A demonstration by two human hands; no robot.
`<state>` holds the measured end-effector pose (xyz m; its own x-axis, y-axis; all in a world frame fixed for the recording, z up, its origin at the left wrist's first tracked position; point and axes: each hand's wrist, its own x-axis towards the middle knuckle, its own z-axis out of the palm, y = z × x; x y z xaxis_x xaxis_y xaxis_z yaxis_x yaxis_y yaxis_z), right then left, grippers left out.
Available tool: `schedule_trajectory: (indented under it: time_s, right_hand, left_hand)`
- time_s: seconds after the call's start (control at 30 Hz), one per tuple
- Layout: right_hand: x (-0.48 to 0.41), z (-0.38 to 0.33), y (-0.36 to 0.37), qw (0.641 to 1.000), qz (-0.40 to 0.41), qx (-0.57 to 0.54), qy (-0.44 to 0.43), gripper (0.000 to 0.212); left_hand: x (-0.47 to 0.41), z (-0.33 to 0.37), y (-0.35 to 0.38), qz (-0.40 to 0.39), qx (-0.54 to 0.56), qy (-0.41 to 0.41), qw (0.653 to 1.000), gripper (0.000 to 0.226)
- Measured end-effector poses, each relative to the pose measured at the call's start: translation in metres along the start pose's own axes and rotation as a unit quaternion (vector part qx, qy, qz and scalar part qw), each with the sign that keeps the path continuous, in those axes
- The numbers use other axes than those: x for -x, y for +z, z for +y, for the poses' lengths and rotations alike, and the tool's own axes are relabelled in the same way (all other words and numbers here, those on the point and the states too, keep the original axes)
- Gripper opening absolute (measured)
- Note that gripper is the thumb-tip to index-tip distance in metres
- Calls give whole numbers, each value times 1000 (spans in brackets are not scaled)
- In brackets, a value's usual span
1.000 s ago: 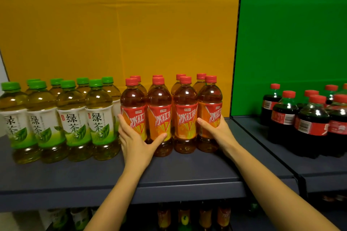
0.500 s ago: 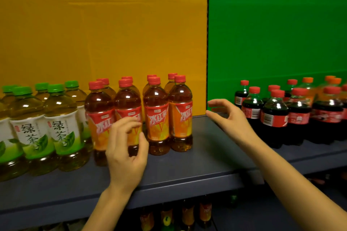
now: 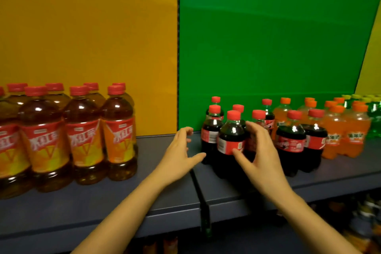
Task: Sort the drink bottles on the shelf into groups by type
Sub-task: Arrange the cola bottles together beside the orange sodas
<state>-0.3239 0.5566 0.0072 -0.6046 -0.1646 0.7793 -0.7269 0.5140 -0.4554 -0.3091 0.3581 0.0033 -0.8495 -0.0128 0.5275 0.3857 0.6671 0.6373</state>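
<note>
Several red-capped iced tea bottles (image 3: 82, 138) stand grouped on the left of the grey shelf (image 3: 156, 198). Several small cola bottles (image 3: 290, 140) with red caps stand right of the shelf seam. My left hand (image 3: 179, 152) hovers open just left of the cola group, fingers curled, touching nothing. My right hand (image 3: 257, 150) is open around the right side of the front cola bottle (image 3: 231, 138), thumb at its label; a firm grip is not evident. Orange soda bottles (image 3: 350, 130) stand further right.
Green soda bottles (image 3: 375, 113) with yellow caps sit at the far right. A yellow back panel (image 3: 88, 37) and a green back panel (image 3: 268, 37) rise behind the shelf. A dark seam (image 3: 198, 187) splits the shelf. More bottles sit blurred on a lower shelf (image 3: 367, 222).
Both hands left the iced tea bottles and moved right to the cola group. My view swung right; the green tea bottles went out of sight.
</note>
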Motion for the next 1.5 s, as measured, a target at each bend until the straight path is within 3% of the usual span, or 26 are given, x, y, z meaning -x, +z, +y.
schedule_trajectory:
  time_s: [0.1,0.23,0.53,0.67,0.83,0.93,1.1,1.27,1.5]
  right_hand:
    - [12,8,8,999,-32,-29,-27,72]
    - [20,11,21,996,-44,-79,-26,74]
    - [17,14,31,992,-54,-112,-12,83]
    - [7,16,46,974,-150,-156,68,85]
    - [-9,17,62,935,-246,-211,141,73]
    - [-19,20,65,919,-247,-248,181,70]
    - [-31,29,72,918,-215,-255,215,73]
    - [-40,41,78,928,-173,-233,233,71]
    - [-45,51,87,934,-116,-221,256,69]
  left_hand:
    - [-30,-2,23,-47,64,-92,993,71]
    - [-47,-4,36,-102,166,-136,971,72]
    - [-44,-18,20,-100,143,-163,971,60]
    - [-41,-29,7,-89,157,-172,968,58]
    - [-40,-39,2,-46,165,-182,968,69]
    - [-40,-41,4,-20,193,-189,963,72]
    - [-41,-45,10,-19,190,-161,968,98]
    - [-41,-41,15,52,172,-157,971,75]
    - [-46,-41,21,30,187,-154,970,60]
